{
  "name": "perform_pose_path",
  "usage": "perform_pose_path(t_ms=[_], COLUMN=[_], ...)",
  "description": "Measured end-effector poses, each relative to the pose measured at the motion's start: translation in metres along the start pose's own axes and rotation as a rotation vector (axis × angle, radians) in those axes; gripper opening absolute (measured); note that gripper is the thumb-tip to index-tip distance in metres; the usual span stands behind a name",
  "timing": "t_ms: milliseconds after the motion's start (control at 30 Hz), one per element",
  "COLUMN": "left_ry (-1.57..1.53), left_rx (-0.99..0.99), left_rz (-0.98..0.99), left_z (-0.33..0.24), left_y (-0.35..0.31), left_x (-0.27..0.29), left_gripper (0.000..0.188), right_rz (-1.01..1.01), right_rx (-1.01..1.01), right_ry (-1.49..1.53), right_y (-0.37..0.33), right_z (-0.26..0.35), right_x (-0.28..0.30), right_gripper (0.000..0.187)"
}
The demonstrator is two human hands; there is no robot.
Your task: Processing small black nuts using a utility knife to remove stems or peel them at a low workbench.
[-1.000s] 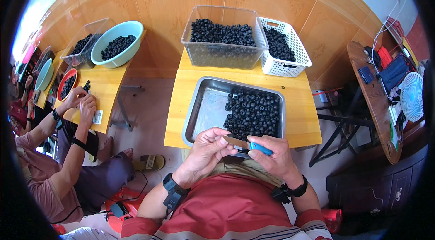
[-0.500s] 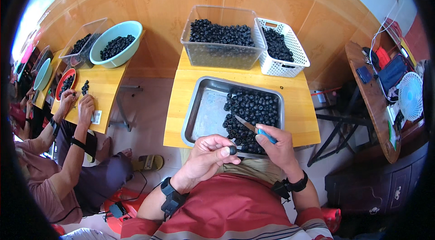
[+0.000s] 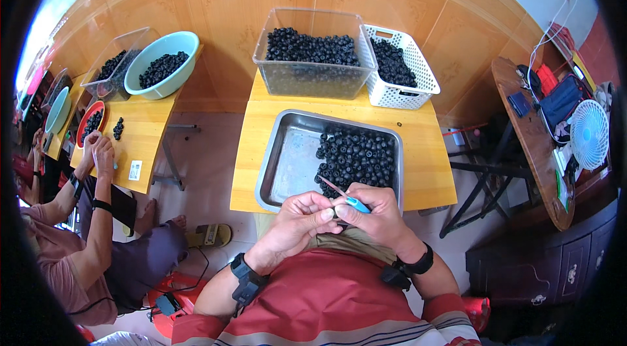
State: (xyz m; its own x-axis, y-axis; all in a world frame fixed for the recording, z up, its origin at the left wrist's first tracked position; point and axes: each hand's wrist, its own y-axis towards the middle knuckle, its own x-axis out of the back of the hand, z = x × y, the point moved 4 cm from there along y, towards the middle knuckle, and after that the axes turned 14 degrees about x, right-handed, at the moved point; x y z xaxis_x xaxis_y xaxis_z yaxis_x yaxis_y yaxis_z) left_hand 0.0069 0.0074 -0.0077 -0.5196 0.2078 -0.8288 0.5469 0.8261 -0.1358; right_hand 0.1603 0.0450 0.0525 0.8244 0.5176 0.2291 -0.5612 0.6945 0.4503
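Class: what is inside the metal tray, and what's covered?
In the metal tray, dark round pieces crowd the right; bare metal shows at left. Most of the bottom beneath the pieces cannot be seen, and the left hand and right hand hide part of the near edge.

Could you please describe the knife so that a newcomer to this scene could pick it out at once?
Start at the central yellow table and find the metal tray holding dark round fruit. By the tray's near edge, in the person's right grip, is the knife, its blade slanting away leftward. Its bright blue handle sets it apart from the dark fruit and grey metal.
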Motion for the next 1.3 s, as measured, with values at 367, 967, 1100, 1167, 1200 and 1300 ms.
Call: perform_pose_path(t_ms=[367,967,1100,1167,1200,1300], left_ry=[0.052,0.888,1.150,1.130,1.190,1.289], left_rx=[0.050,-0.209,-0.234,-0.277,-0.247,-0.196], left_rz=[-0.016,-0.537,-0.724,-0.751,-0.749,-0.778], left_z=[0.002,-0.018,-0.039,-0.045,-0.049,-0.064], left_y=[0.005,0.001,-0.001,0.007,0.014,0.035], left_x=[-0.001,-0.001,0.000,0.012,0.014,0.023], left_gripper=[0.010,0.010,0.013,0.017,0.016,0.016], right_rz=[0.130,-0.705,-0.539,-0.513,-0.494,-0.463], right_rx=[-0.016,0.081,-0.024,-0.043,-0.058,-0.081], right_ry=[-0.010,-0.701,-0.677,-0.617,-0.567,-0.511], right_y=[-0.004,0.110,0.073,0.046,0.033,0.009], right_z=[0.002,-0.072,-0.081,-0.084,-0.084,-0.065], right_x=[0.003,0.213,0.178,0.159,0.150,0.120], right_gripper=[0.026,0.048,0.042,0.040,0.039,0.035])
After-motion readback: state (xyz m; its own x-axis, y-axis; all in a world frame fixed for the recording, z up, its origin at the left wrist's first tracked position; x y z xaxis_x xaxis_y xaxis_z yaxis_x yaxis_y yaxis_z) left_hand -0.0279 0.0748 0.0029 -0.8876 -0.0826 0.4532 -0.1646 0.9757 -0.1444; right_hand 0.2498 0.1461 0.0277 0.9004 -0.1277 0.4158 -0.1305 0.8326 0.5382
